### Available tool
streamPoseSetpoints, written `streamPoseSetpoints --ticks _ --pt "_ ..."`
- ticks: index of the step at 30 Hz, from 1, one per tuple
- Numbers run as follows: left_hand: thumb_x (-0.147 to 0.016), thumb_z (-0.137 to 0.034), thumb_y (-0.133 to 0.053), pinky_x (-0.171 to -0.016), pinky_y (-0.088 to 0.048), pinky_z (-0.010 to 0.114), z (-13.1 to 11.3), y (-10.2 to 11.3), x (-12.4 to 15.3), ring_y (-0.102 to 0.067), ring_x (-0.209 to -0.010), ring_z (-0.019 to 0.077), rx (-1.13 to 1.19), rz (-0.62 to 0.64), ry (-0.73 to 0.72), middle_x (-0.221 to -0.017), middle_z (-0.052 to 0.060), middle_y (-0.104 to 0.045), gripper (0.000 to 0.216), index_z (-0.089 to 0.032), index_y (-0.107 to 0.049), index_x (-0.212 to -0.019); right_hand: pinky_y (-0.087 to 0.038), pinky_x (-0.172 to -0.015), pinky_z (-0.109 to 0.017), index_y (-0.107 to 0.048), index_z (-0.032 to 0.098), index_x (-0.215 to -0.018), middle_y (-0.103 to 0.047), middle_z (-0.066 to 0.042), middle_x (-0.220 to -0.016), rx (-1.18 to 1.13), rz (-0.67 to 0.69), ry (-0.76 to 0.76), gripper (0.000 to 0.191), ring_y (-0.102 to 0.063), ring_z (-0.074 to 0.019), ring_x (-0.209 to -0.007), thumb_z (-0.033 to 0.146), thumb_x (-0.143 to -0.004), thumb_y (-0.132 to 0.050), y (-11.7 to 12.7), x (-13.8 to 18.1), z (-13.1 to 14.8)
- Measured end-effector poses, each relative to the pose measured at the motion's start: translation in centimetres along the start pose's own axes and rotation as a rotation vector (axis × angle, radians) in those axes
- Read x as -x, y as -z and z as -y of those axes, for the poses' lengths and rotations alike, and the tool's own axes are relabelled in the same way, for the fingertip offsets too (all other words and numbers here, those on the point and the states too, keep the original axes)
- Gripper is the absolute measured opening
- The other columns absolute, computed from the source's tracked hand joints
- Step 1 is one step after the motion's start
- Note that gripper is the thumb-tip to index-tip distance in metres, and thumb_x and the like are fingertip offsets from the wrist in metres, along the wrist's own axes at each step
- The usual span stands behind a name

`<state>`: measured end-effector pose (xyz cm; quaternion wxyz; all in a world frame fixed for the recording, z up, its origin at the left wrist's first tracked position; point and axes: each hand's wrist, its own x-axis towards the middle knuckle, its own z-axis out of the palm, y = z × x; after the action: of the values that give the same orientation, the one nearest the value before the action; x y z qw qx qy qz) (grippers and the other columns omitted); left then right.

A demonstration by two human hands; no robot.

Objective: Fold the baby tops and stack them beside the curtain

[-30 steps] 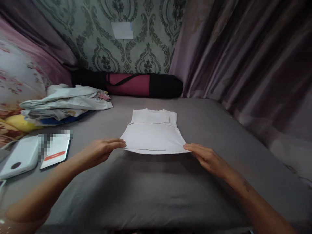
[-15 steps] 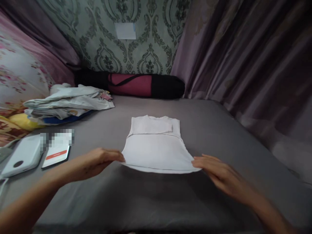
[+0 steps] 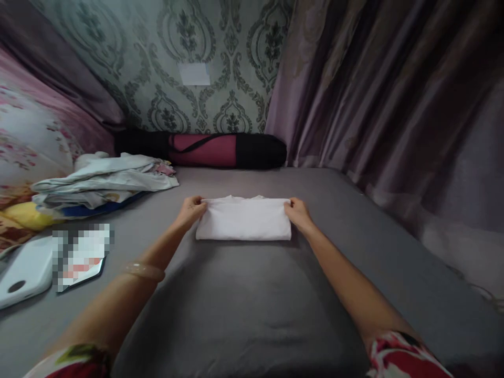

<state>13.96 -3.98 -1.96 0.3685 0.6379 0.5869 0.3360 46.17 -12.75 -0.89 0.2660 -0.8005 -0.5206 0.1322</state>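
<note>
A white shirt (image 3: 244,219) lies on the grey bed sheet (image 3: 236,294), doubled over into a low, wide rectangle. Its neckline peeks out just past the far edge. My left hand (image 3: 192,209) pinches the far left corner of the cloth, fingers closed. At the far right corner my right hand (image 3: 298,214) grips the fabric in the same way. Both arms stretch forward, and a pale bangle (image 3: 144,271) circles the left wrist.
A pile of clothes (image 3: 106,178) lies at the left, near a floral pillow (image 3: 35,136). Nearer are a white power bank (image 3: 29,270) and a partly blurred phone (image 3: 84,262). A black and maroon long bag (image 3: 202,149) rests along the wall; curtains (image 3: 374,105) hang at the right.
Both hands have carried the shirt's near hem away from me, over onto its upper part. The shirt is now a shorter rectangle, and the hands are closer together.
</note>
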Motion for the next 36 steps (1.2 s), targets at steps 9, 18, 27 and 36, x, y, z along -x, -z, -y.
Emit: streamPoseSetpoints --ticks 9,18,27,36 --pt "-0.082 -0.015 -0.04 -0.08 -0.045 0.031 0.4 -3.2 -2.1 -0.06 -0.095 0.0237 -0.408 -0.202 -0.05 -0.098 0.013 -0.066 0.029 -0.014 -0.061 -0.101 -0.044 -0.083 -0.033 -0.048 0.013 -0.123 -0.065 -0.018 -0.111 0.227 0.019 -0.04 0.034 -0.063 -0.0261 -0.104 0.025 -0.101 -0.025 -2.5 -0.7 1.0" --pt "-0.092 -0.02 -0.031 -0.083 -0.046 0.04 1.5 -4.5 -1.6 -0.061 -0.098 0.0297 -0.628 -0.138 -0.141 -0.109 0.019 -0.06 0.034 -0.013 -0.049 -0.12 -0.045 -0.087 -0.037 -0.048 0.013 -0.121 -0.067 -0.02 -0.106 0.313 0.026 -0.043 0.036 -0.064 -0.0279 -0.104 0.03 -0.102 -0.022 -3.6 -1.2 0.3" --pt "-0.092 -0.029 -0.035 -0.087 -0.046 0.039 2.1 -4.9 -1.9 -0.061 -0.105 0.0309 -0.598 -0.229 -0.088 -0.112 0.023 -0.061 0.037 -0.007 -0.05 -0.118 -0.048 -0.085 -0.037 -0.059 0.01 -0.108 -0.067 -0.022 -0.106 -0.018 0.028 -0.181 0.03 -0.065 -0.0293 -0.104 0.03 -0.099 -0.038 -3.7 -2.9 -0.6" --pt "-0.076 -0.045 -0.058 -0.06 -0.05 0.029 2.1 -0.2 0.3 -0.066 -0.071 0.0219 -0.242 0.025 0.28 -0.081 0.009 -0.068 0.044 -0.011 -0.058 -0.103 -0.04 -0.044 -0.018 -0.059 0.015 -0.104 -0.069 -0.003 -0.079 -0.248 0.152 -0.208 0.024 -0.056 -0.0081 -0.049 0.03 -0.097 -0.041 -1.7 0.3 -3.7"
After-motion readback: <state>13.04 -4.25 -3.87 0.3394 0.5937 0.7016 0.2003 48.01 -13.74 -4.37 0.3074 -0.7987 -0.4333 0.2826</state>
